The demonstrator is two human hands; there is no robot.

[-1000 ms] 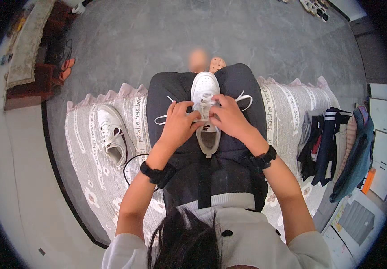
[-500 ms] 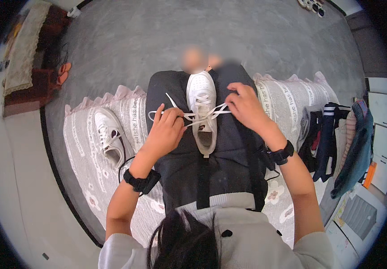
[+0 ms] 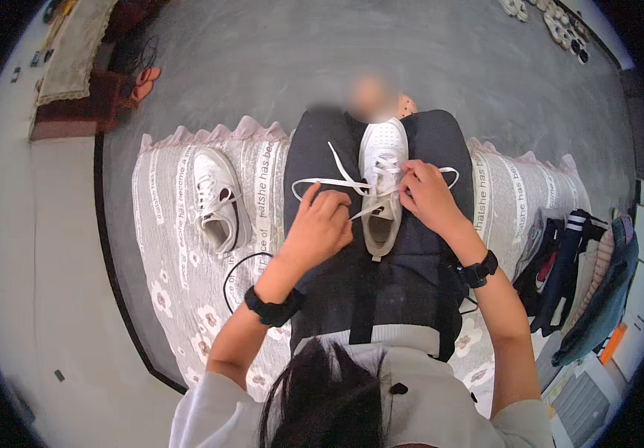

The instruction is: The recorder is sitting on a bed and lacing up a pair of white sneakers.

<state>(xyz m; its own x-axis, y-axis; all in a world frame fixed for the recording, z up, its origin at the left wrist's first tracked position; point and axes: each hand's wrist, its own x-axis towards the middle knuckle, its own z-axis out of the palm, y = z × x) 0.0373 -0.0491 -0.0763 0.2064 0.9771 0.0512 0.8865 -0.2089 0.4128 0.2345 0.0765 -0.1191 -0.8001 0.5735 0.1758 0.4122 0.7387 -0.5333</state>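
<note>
A white sneaker (image 3: pixel 384 142) rests on my lap between my dark-trousered legs, toe pointing away from me. Its white shoelace (image 3: pixel 335 181) spreads to both sides, with a loose loop and end on the left thigh and another loop on the right. My left hand (image 3: pixel 320 224) is closed just left of the shoe's opening, and a strand of lace runs from its fingers to the shoe. Against the right side of the lacing, my right hand (image 3: pixel 432 196) pinches the lace at the tongue. The fingertips partly cover the crossing of the strands.
Another white sneaker (image 3: pixel 216 196) lies to the left on the patterned grey cover (image 3: pixel 165 224). A black cable (image 3: pixel 226 282) curves beside it. Folded clothes (image 3: pixel 561 261) are lined up on the right. Orange slippers (image 3: pixel 143 86) and more shoes (image 3: pixel 561 30) stand on the far floor.
My right hand has come in from the right to the shoe's lacing. The lace, earlier drawn out between both hands, is slacker. The whole view has shifted, placing the scene farther right.
</note>
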